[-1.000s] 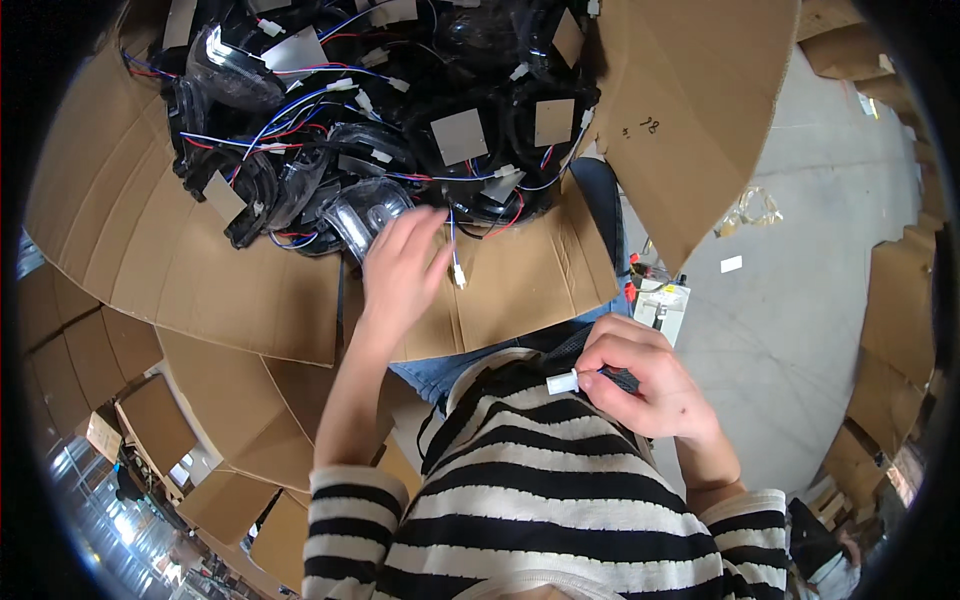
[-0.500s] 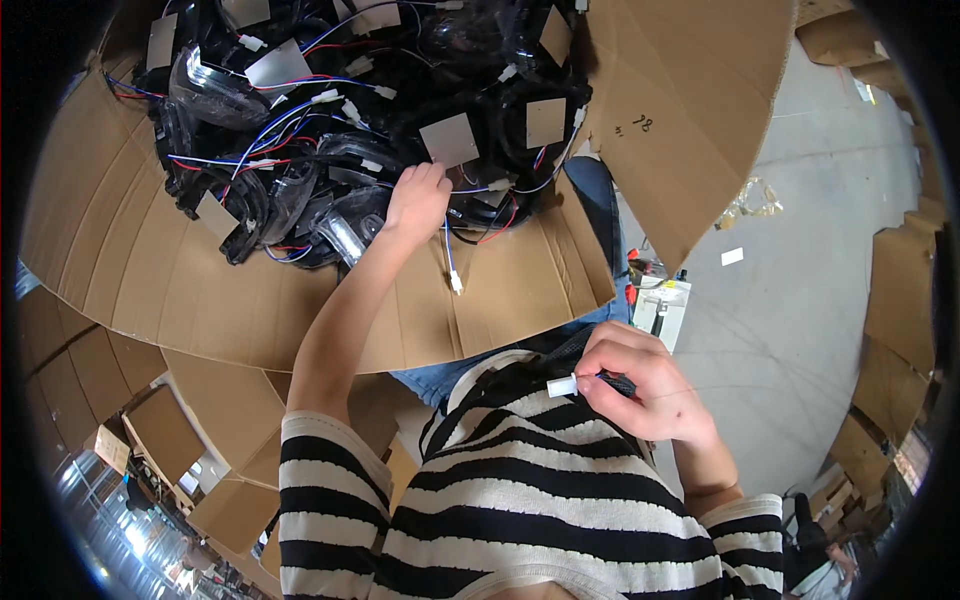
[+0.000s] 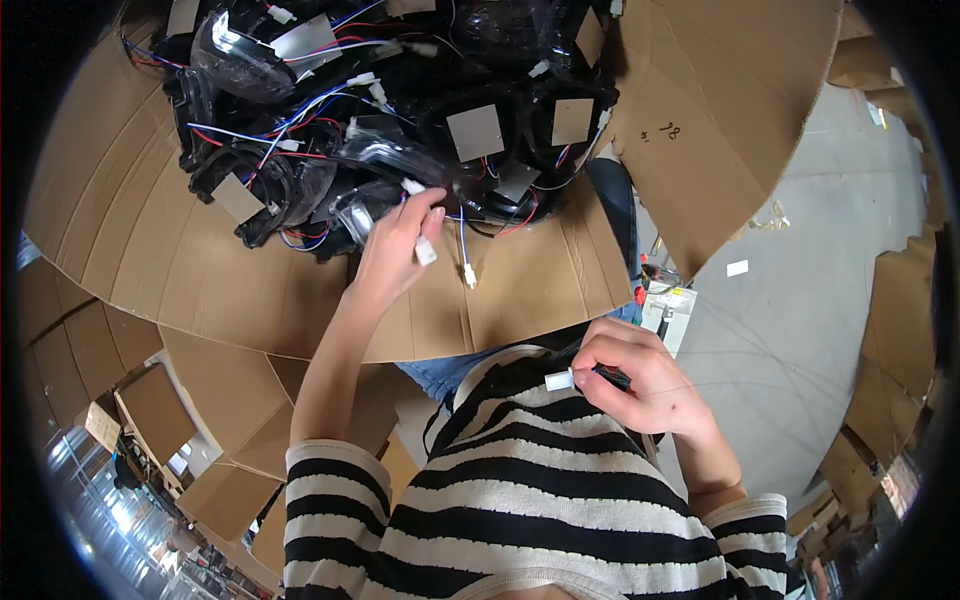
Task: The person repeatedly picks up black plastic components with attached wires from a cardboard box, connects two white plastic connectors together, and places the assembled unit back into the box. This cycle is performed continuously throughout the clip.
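A heap of black lamp units with clear lenses (image 3: 240, 60) lies in a big cardboard box (image 3: 250, 290). Red, blue and white wires with white plugs (image 3: 470, 275) trail among them. At the heap's near edge is my left hand (image 3: 385, 262), its fingers bent and a white connector (image 3: 426, 251) between thumb and palm. Beyond its fingertips sits another white plug (image 3: 413, 187). In front of my striped shirt, my right hand (image 3: 635, 375) pinches a small white rectangular piece (image 3: 559, 381). Something dark shows inside its curled fingers, partly hidden.
A raised cardboard flap (image 3: 720, 130) stands on the right of the box. Beyond it, a white box with small items (image 3: 668, 315), a white slip (image 3: 737, 268) and clear plastic (image 3: 770, 217) lie on the grey floor. More cartons (image 3: 225, 410) stand at the lower left.
My left hand has drawn back slightly from the heap, and a white connector now shows at its thumb. The box appears shifted right in view. My right hand keeps its pinch.
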A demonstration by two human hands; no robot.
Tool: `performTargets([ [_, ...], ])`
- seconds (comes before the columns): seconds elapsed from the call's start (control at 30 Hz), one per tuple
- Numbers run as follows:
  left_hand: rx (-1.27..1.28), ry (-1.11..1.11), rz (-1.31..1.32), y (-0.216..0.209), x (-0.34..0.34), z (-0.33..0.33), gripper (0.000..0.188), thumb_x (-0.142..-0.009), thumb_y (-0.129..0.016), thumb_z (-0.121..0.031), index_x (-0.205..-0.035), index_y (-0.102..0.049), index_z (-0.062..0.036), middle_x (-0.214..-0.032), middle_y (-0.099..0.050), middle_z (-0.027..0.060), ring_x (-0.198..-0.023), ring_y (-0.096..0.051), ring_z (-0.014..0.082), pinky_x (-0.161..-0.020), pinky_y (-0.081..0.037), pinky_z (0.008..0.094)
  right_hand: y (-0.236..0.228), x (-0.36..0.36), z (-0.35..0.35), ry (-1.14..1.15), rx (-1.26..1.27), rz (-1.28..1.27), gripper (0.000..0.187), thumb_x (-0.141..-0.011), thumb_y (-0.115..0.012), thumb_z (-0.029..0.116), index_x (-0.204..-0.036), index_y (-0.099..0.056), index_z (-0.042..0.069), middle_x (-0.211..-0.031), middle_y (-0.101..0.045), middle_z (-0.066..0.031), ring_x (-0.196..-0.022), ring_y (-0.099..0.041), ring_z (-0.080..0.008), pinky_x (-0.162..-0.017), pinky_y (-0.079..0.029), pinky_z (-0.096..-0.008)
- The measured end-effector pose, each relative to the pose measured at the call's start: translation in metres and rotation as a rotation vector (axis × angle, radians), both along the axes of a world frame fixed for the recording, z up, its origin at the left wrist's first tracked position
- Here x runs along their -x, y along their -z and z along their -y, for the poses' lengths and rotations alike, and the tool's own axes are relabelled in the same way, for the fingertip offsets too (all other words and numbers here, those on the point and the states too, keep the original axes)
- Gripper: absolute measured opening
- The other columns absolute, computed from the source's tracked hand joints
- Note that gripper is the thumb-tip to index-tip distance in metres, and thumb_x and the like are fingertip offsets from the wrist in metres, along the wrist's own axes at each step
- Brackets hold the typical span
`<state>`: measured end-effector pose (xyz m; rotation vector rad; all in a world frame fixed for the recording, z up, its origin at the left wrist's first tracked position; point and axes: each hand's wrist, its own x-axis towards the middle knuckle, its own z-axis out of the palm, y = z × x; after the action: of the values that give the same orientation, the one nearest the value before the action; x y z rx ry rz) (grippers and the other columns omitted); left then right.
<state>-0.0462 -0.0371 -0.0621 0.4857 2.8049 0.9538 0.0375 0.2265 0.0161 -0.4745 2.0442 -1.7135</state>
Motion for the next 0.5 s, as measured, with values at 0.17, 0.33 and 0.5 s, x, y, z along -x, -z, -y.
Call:
performTargets([
  [0.17, -0.344, 0.011, 0.115, -0.059, -0.019, -0.019, 0.027, -0.090, -0.036, -0.017, -0.102, -0.051, 0.0001, -0.065, -0.049, 0.0043, -0.059, -0.043, 0.0102, -0.053, -0.037, 0.0239, -0.012, 0.012, 0.012, -0.032, -0.032, -0.001, 0.004, -0.070, -0.054, 0.002, -0.070, -0.051, -0.001, -0.067, -0.049, -0.0098, -0.062, -0.049, -0.0253, -0.056, -0.039, -0.0328],
  [0.33, -0.282, 0.189, 0.160, -0.102, -0.012, -0.036, 0.023, -0.087, -0.040, -0.015, -0.103, -0.051, -0.0032, -0.075, -0.052, 0.0100, -0.063, -0.050, 0.0189, -0.056, -0.041, 0.0287, -0.019, 0.017, 0.018, -0.006, -0.028, -0.013, 0.003, -0.069, -0.055, 0.001, -0.070, -0.052, 0.000, -0.068, -0.050, -0.0096, -0.063, -0.049, -0.0252, -0.056, -0.039, -0.0322],
  [0.5, -0.266, 0.231, 0.321, -0.066, -0.036, -0.051, 0.026, -0.083, -0.049, -0.018, -0.104, -0.044, -0.0040, -0.082, -0.051, 0.0165, -0.067, -0.054, 0.0337, -0.058, -0.043, 0.0401, -0.032, 0.015, 0.018, 0.041, -0.008, -0.049, 0.004, -0.068, -0.056, 0.000, -0.070, -0.053, 0.000, -0.067, -0.050, -0.0096, -0.063, -0.049, -0.0250, -0.056, -0.039, -0.0315],
])
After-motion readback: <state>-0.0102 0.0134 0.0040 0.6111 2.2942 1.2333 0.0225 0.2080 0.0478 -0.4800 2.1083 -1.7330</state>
